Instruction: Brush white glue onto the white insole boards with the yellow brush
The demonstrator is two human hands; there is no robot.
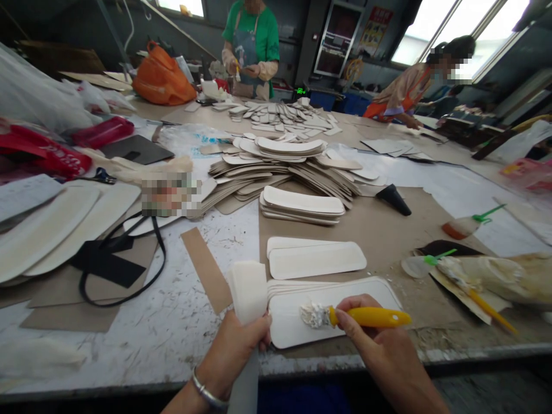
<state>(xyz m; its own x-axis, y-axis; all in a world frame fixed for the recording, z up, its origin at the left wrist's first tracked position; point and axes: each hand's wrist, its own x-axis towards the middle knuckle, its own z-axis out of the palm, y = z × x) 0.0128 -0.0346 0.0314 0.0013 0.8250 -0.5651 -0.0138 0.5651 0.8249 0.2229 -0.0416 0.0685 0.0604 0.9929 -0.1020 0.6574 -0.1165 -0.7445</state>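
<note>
My right hand [366,325] is closed round the yellow handle of a brush [375,317]. Its bristles, thick with white paste, rest on the top piece of a fanned stack of white rounded panels [288,322]. In my left hand [241,345] is a bundle of long off-white strips [249,287], upright between thumb and fingers, the lower ends hanging past the table edge. That hand is right beside the left end of the panel stack. Just beyond lie two more white panels [317,259], and behind those stands a neat pile of curved panels [302,201].
Large heaps of grey-white pieces [284,149] cover the table's middle. A paste-covered brush [483,305] and small bottles with green nozzles [425,264] lie right. Left are a black strap [161,247], a brown strip [207,267] and cream panels [64,230]. Two co-workers [254,40] stand beyond.
</note>
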